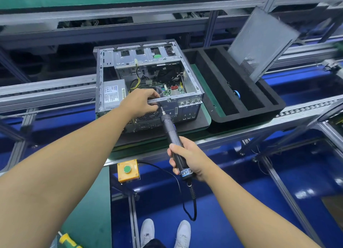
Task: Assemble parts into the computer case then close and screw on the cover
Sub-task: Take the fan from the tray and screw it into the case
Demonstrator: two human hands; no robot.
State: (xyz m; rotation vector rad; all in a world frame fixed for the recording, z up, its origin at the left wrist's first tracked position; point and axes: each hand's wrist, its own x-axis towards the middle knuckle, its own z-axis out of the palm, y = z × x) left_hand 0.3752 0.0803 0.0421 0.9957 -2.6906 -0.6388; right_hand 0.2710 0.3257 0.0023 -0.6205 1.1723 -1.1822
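Conveyor-line bench (232,134), computer case (148,71) on it, open side up. Left hand (141,103) curled over case's near rim. Right hand (187,160) wrapped round electric screwdriver (173,134), long axis near-right to far-left, bit at rear panel just beside left hand. Cover (259,41) off, propped far right, well apart.

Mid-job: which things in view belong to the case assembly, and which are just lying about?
Job: computer case, open; cover panel, propped in the foam tray; electric screwdriver in the right hand, tip at the case's rear; left hand gripping the case rim.
Lying about: yellow button box; yellow-handled screwdriver at bottom left; blue round part in the tray.
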